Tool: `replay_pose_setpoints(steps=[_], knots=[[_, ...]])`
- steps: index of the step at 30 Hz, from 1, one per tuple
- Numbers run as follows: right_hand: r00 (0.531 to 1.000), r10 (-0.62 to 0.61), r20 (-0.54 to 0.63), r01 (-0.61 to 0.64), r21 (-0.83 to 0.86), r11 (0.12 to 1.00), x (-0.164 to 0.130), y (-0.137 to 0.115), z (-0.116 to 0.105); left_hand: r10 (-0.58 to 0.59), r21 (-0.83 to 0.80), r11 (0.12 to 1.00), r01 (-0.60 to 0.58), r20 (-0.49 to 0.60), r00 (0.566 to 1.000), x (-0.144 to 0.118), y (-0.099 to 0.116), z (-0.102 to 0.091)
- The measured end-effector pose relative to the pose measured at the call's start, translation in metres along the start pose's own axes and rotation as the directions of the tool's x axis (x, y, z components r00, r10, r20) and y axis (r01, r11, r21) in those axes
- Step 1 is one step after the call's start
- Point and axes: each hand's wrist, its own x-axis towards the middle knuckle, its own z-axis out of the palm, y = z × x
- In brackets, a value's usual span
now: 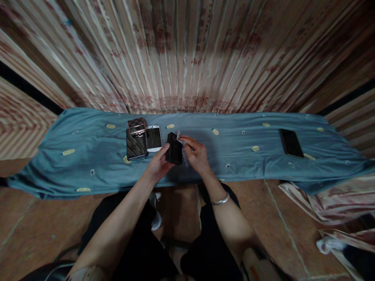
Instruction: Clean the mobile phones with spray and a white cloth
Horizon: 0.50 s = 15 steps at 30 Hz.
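Across the far wall hangs a striped, patterned curtain [187,54], and below it a long table under a blue cloth [234,156] with small yellow motifs runs from left to right edge of view. Toward the table's right end lies a dark phone [291,143], flat and well apart from everything else. Left of the middle sit a glossy dark case [136,145], a small checkered box [137,126] touching its far edge, and a white phone [154,138] just beside them. Near the front edge at the middle, the left hand [158,166] grips a black phone [174,148] upright from below, seemingly to steady it, while the right hand [197,155] pinches a pale wipe or film [183,150] against its side.
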Motion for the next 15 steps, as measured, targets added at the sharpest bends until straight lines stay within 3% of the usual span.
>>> replay_pose_setpoints(steps=[15], knots=[[0.999,-0.002,0.033,0.002,-0.008,1.000,-0.0025,-0.0038,-0.0018,0.018,-0.002,1.000,-0.018,-0.014,1.000,-0.0004,0.0004,0.0010]])
